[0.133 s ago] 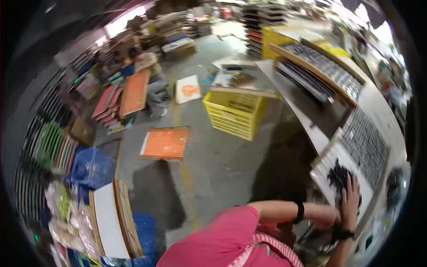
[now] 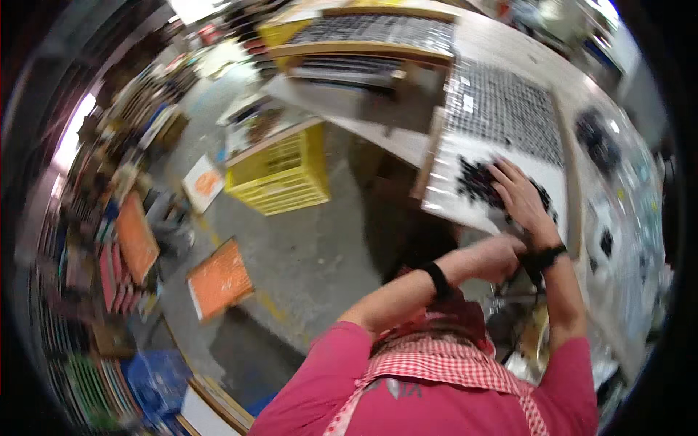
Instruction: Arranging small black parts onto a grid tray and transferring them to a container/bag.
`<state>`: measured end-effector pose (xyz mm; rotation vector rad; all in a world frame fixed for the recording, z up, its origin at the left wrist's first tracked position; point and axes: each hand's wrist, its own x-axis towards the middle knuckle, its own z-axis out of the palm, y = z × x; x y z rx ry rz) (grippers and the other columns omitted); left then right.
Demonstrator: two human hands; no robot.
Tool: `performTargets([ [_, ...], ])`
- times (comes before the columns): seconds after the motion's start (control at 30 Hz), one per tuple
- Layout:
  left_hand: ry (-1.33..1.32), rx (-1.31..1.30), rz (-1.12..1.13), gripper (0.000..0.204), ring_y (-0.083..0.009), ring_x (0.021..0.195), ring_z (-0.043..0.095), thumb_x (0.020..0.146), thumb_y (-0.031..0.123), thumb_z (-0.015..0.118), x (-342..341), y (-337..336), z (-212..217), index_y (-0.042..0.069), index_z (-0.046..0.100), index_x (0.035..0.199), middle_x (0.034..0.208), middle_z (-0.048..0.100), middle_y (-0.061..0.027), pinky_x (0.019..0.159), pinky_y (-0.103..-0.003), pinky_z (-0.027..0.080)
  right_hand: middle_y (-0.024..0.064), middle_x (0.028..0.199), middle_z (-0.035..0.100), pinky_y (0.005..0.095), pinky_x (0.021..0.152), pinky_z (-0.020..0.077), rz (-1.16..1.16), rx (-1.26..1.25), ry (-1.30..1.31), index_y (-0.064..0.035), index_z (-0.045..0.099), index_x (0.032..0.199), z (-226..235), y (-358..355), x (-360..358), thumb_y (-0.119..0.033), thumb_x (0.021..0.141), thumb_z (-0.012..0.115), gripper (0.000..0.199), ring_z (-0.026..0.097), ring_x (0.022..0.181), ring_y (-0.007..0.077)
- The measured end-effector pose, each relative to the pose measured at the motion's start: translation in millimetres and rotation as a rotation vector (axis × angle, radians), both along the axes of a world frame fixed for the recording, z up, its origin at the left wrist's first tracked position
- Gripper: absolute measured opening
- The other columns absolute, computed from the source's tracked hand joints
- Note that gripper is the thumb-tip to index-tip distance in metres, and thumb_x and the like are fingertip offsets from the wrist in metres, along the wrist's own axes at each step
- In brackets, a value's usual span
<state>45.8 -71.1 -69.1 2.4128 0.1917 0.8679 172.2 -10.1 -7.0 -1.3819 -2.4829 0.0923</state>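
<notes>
A white board with a wooden rim (image 2: pixel 569 196) lies on the table to my right. Rows of small dark pieces (image 2: pixel 502 102) fill its far part. On the bare near part is a loose heap of small black pieces (image 2: pixel 472 180). My right hand (image 2: pixel 520 198) rests over this heap, palm down, its fingers stretched out and partly covering it. My left hand (image 2: pixel 498 258) is curled closed just off the board's near edge, beside my right wrist. What its fingers hold, if anything, is hidden. Dark bands circle both wrists.
A yellow crate (image 2: pixel 280 178) stands on the floor at left. Beyond the board, another wood-framed tray of dark pieces (image 2: pixel 371 33) sits on the table. Clear plastic bags (image 2: pixel 625 203) lie along the right. An orange sheet (image 2: pixel 220 280) lies on the floor.
My view has swung to the right, so the board and both hands sit nearer the middle. My right hand stays on the heap; my left stays close to my right wrist.
</notes>
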Motion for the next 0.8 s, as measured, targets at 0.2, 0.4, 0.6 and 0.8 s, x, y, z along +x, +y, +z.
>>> performTargets([
  [0.2, 0.222, -0.052, -0.007, 0.023, -0.0347, 0.116, 0.049, 0.065, -0.003, 0.057, -11.5, 2.4, 26.3, 0.005, 0.067, 0.084, 0.121, 0.055, -0.0179, 0.097, -0.039, 0.042, 0.0081, 0.142, 0.040, 0.0436, 0.112, 0.0191, -0.129, 0.043, 0.174, -0.0154, 0.039, 0.138, 1.7, -8.2, 31.5, -0.042, 0.097, 0.036, 0.049, 0.030, 0.134, 0.0275],
  [0.4, 0.147, 0.003, -0.074, 0.022, -0.0317, 0.128, 0.040, 0.063, -0.006, 0.056, 3.1, -1.5, 25.6, 0.003, 0.065, 0.081, 0.131, 0.050, -0.0143, 0.107, -0.041, 0.032, 0.0123, 0.143, 0.037, 0.0383, 0.112, 0.0216, -0.524, 0.178, 0.168, -0.0154, 0.040, 0.138, -8.8, -40.6, 100.2, -0.041, 0.097, 0.038, 0.049, 0.029, 0.135, 0.0282],
  [0.6, 0.128, -0.002, -0.016, 0.019, -0.0315, 0.128, 0.039, 0.063, -0.006, 0.057, -4.2, -4.1, 17.5, 0.003, 0.064, 0.079, 0.131, 0.049, -0.0134, 0.108, -0.040, 0.032, 0.0146, 0.138, 0.043, 0.0400, 0.107, 0.0293, -0.569, 0.146, 0.042, -0.0126, 0.045, 0.134, -33.0, -40.4, 55.7, -0.045, 0.093, 0.043, 0.052, 0.036, 0.130, 0.0306],
  [0.8, 0.128, 0.008, -0.026, 0.022, -0.0317, 0.124, 0.042, 0.065, -0.002, 0.058, -1.4, -3.3, 18.8, 0.005, 0.067, 0.083, 0.125, 0.052, -0.0145, 0.106, -0.039, 0.033, 0.0116, 0.140, 0.041, 0.0426, 0.111, 0.0214, -0.328, 0.056, 0.135, -0.0162, 0.041, 0.137, -26.3, -28.8, 42.7, -0.035, 0.094, 0.047, 0.048, 0.033, 0.133, 0.0279],
])
